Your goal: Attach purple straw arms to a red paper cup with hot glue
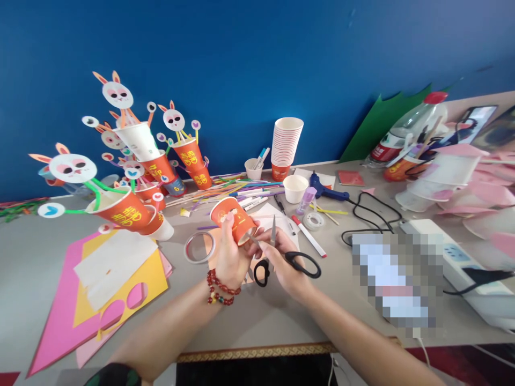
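My left hand (pixel 233 254) is closed around an orange-red paper cup (pixel 227 212) with yellow print, tilted on its side with the base toward my right hand. My right hand (pixel 284 262) grips a pair of scissors (pixel 302 265) with black handles and spread blades. One blade points up; the other reaches to the cup's base, and whether its tip has gone in I cannot tell. Peach paper (pixel 257 262) with cut-outs and a white sheet (pixel 277 214) lie beneath my hands. A roll of tape (pixel 199 247) sits left of the cup.
Rabbit-faced cup figures (pixel 120 209) stand at the left behind coloured paper sheets (pixel 64 300). A stack of paper cups (pixel 286 142), a white cup (pixel 295 188) and a blue glue gun (pixel 328 190) are at the back. A power strip (pixel 454 268) and a bottle (pixel 414 128) occupy the right.
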A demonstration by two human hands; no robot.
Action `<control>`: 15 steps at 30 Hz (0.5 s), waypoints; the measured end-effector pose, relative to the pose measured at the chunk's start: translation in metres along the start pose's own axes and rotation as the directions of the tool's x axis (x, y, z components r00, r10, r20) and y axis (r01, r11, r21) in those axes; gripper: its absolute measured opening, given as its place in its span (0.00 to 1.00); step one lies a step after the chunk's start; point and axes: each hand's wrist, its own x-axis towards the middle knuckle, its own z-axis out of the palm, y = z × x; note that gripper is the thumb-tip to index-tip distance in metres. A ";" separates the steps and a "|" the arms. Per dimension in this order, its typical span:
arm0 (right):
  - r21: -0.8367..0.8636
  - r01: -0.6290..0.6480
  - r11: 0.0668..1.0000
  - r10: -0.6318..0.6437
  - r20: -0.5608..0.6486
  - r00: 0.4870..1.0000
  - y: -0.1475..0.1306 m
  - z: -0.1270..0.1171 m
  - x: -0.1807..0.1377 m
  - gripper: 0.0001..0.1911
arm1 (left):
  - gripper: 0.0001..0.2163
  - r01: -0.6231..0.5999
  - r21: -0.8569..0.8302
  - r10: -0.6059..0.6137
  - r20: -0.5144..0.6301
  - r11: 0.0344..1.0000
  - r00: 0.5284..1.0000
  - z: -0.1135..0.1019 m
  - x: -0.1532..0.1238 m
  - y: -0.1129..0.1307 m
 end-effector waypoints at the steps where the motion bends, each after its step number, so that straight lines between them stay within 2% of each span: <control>1: 0.004 -0.002 1.000 0.002 -0.010 1.000 0.000 0.000 0.000 0.04 | 0.22 -0.004 -0.011 0.004 0.003 1.000 1.000 0.000 0.000 0.000; 8: -0.091 -0.008 0.996 0.004 -0.036 0.999 0.010 -0.002 -0.001 0.05 | 0.21 -0.027 -0.005 0.027 -0.037 1.000 0.999 -0.001 -0.001 -0.003; 11: -0.124 -0.020 0.992 0.016 -0.033 0.999 0.012 -0.005 0.001 0.07 | 0.20 -0.036 -0.014 0.036 -0.021 0.999 0.999 -0.001 -0.003 -0.001; 15: -0.267 -0.068 0.961 0.057 -0.049 0.997 0.010 -0.010 0.002 0.11 | 0.17 -0.051 -0.054 0.049 -0.027 0.997 0.998 -0.001 -0.002 0.004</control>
